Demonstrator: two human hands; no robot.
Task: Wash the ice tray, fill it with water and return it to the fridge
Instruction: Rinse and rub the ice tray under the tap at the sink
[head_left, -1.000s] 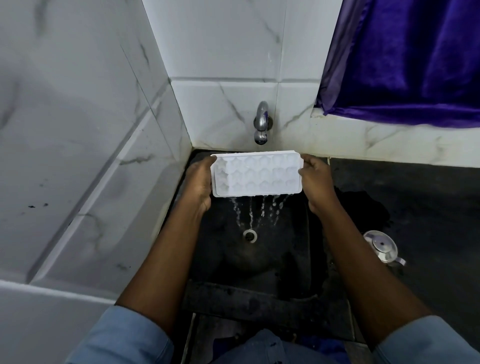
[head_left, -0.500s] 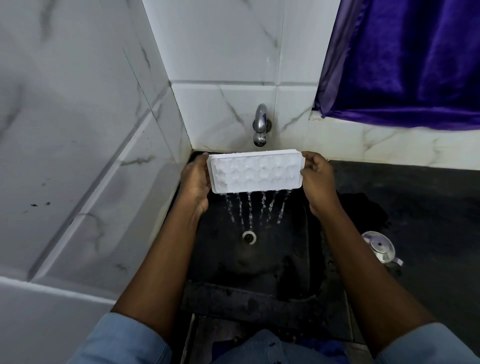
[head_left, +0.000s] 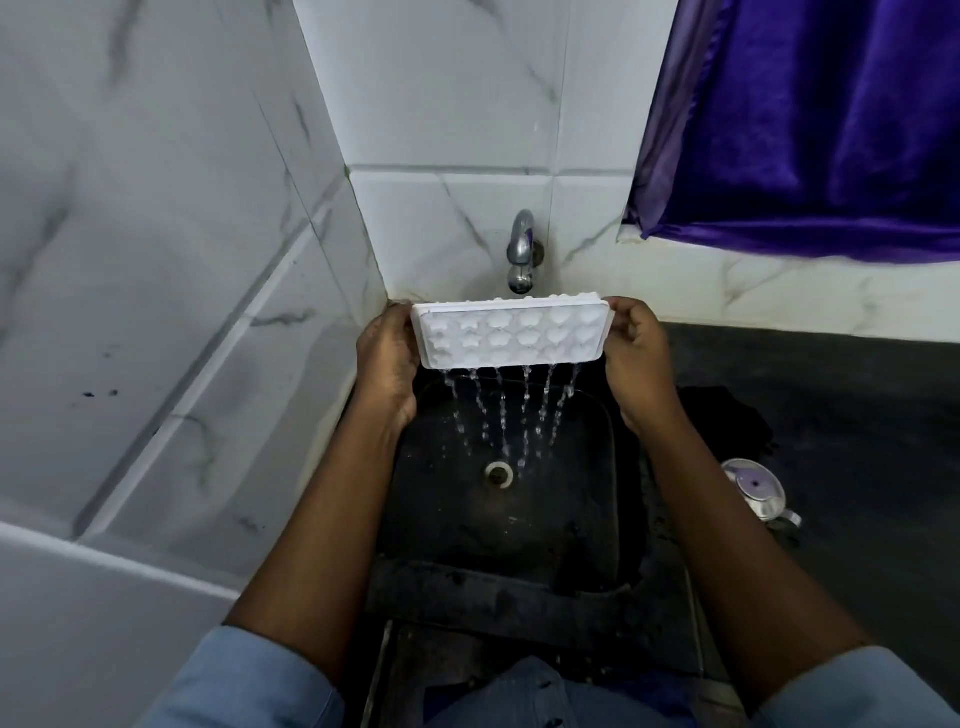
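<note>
I have the ice tray (head_left: 511, 332) held in the air over the dark sink (head_left: 602, 493), just below the tap (head_left: 521, 249) on the far tiled wall. One hand is on each short end. My left hand (head_left: 387, 358) has its fingers curled round the left end, and my right hand (head_left: 636, 353) pinches the right end between thumb and bent fingers. Holding it by the ends keeps both palms off the moulded pockets, so nothing blocks the flow. The tray is tipped steeply with its long near edge lowest, and thin streams of water (head_left: 511, 415) fall from that edge, one to each row of pockets. They land around the drain (head_left: 499, 472) in the middle of the sink, which I take to be why the tray is centred there and not out over the table (head_left: 857, 415) on the right. I read this as tipping out rinse water, so the washing step is near its end, with filling and the fridge not yet done. I cannot tell whether the tap is running. A small metal lid (head_left: 759, 488) lies on the table to the right of the sink, well apart from the tray, and a purple curtain (head_left: 810, 119) hangs at the far right.
</note>
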